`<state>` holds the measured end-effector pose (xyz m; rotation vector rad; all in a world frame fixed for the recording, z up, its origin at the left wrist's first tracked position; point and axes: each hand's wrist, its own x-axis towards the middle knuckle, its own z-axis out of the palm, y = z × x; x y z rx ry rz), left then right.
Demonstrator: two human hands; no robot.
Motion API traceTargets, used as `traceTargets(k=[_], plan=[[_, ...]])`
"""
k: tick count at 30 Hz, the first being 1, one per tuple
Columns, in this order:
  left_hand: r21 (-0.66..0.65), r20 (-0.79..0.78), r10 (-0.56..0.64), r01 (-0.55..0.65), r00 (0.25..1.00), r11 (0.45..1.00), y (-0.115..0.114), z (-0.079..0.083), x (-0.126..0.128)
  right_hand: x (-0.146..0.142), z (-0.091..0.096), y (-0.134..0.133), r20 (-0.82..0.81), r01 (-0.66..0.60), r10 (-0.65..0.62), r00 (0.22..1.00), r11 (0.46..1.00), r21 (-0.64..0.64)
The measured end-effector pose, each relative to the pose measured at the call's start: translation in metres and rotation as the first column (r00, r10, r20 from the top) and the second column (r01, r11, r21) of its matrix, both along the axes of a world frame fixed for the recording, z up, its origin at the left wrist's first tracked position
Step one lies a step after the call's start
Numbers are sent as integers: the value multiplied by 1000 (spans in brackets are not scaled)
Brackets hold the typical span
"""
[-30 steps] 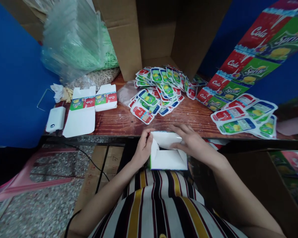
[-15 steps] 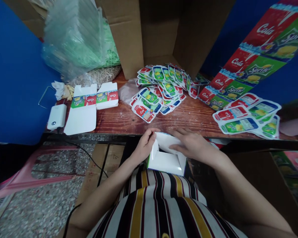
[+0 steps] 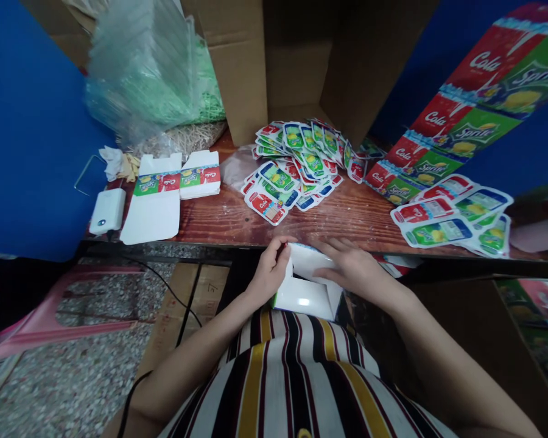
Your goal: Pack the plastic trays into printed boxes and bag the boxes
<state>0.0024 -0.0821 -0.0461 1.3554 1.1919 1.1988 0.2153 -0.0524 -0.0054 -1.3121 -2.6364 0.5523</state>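
A small carton (image 3: 307, 297), white inside with its flaps standing up, rests at my lap below the table edge. My left hand (image 3: 273, 267) grips its left far corner, thumb and fingers closed on the cardboard. Across the right far side lies my right hand (image 3: 351, 263), fingers closed over that wall with the thumb inside. Flat, unfolded cartons (image 3: 158, 201) printed with Cola and Sprite lie on the table at the left. Beyond my hands is a heap of Cola and Sprite bottle-shaped packets (image 3: 296, 164).
A tall stack of printed cartons (image 3: 456, 115) leans at the right, with more packets (image 3: 456, 213) beside it. A large open cardboard box (image 3: 237, 67) stands at the back. A white power bank (image 3: 107, 211) and plastic-bagged green shreds (image 3: 164, 85) are left; a pink stool (image 3: 68, 310) stands below.
The view has shifted slightly. My left hand has edged a little further over the carton's left side; my right hand keeps nearly the same place.
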Motion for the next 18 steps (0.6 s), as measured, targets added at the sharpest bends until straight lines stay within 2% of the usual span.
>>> traceTargets(k=[2,5,8,11,13,15,18], plan=[[-38,32,29,-28,999,999,1,-1,0,10,-5,-2,-164,36,-45,985,998,-61],[-118,126,72,-57,989,991,4,-3,-1,23,-14,1,-377,129,-226,898,955,-266],[-129,157,39,-18,987,991,6,-2,-1,24,-20,4,-461,113,-361,811,869,-482],[-130,117,-4,19,993,991,5,5,-4,18,-16,3,-531,129,-463,710,826,-548],[-138,143,-27,46,989,989,2,16,-6,14,-7,-1,-590,172,-520,618,821,-544],[-143,193,-24,52,981,988,-5,34,-8,9,5,-9,-659,211,-551,511,824,-526],[-94,186,25,-8,982,996,-22,75,-9,2,31,-24,-783,226,-491,383,871,-435]])
